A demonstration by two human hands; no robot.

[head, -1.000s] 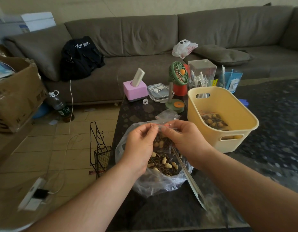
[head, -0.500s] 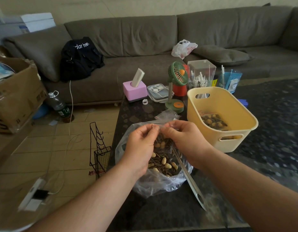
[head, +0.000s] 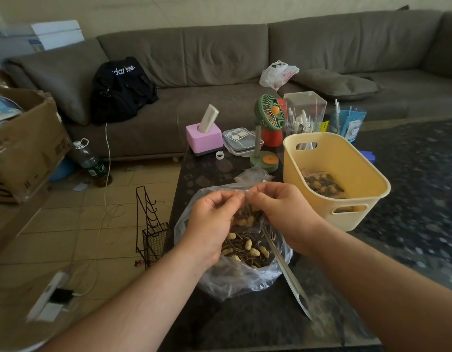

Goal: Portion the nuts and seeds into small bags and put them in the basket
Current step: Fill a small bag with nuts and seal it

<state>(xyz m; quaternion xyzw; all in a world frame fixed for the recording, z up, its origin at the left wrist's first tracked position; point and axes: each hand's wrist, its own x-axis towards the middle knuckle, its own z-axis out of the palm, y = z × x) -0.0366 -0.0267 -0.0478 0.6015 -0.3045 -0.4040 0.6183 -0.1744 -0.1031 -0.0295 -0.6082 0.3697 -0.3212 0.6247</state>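
Observation:
A small clear bag [head: 246,217] holding peanuts and sunflower seeds hangs between my hands above the big clear bag [head: 235,278] of nuts and seeds on the dark table. My left hand [head: 213,219] pinches the small bag's top edge from the left. My right hand [head: 283,212] pinches the same edge from the right, fingertips almost meeting. A long metal scoop [head: 286,270] leans in the big bag, handle toward me. The yellow basket [head: 357,219] stands to the right with one filled small bag [head: 322,185] inside.
Behind my hands lie spare clear bags [head: 254,174]. Farther back stand a green desk fan [head: 268,118], a pink holder [head: 203,139], a flat plastic box [head: 241,139] and clear containers [head: 305,110]. A wire rack [head: 151,229] stands on the floor left of the table [head: 245,321].
My two hands have drawn closer together along the small bag's top edge. The rest of the scene is unchanged.

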